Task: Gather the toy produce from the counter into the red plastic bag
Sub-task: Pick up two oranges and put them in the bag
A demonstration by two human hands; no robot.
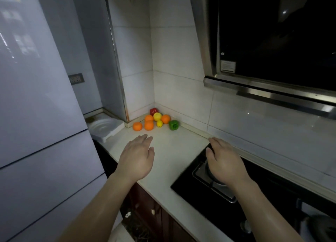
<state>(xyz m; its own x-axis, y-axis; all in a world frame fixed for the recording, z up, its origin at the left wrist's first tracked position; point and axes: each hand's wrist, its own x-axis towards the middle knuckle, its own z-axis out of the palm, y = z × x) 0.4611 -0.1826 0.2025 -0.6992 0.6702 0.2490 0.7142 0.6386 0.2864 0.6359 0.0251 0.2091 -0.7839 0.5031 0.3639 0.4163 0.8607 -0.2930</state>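
Note:
Toy produce is piled in the far corner of the white counter [171, 150]: several oranges [137, 126], two yellow lemons [159, 123], a red pepper [153, 111] at the back and a green pepper [173, 124] on the right. My left hand [138, 158] hovers flat over the counter, fingers straight, a short way in front of the fruit and holding nothing. My right hand [224, 161] is held out flat above the corner of the hob, also holding nothing. No red plastic bag is in view.
A tall pale fridge [36, 114] fills the left side. A white plate-like tray [103, 128] sits beside it. A black gas hob [209, 187] lies at the right under a dark range hood [272, 41]. Tiled walls close the corner.

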